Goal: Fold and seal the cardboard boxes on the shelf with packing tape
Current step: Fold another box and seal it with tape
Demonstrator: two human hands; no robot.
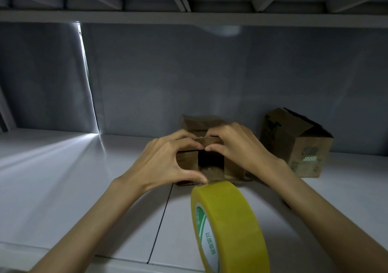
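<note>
You are working on the small brown cardboard box (210, 159), which is sitting on the pale grey metal shelf (84, 188) and serving as the landmark here. Your left hand (168, 159) is curling around the box's left side, its fingertips pressing the top flap down and its thumb reaching to the lower front edge. Your right hand (237, 146) is gripping the top flap from the right, fingers bent over it. The flaps are not meeting yet: a dark gap is showing at the middle of the box, so the folding is looking only part done, and I cannot tell whether any tape is stuck on it. The fat roll of yellow packing tape (228, 226) is standing on edge just in front of the box, touching neither of your hands. To the right of the box and slightly behind it, a second, printed brown cardboard box (298, 146) is leaning tilted, one end open, apparently waiting for folding and sealing too.
</note>
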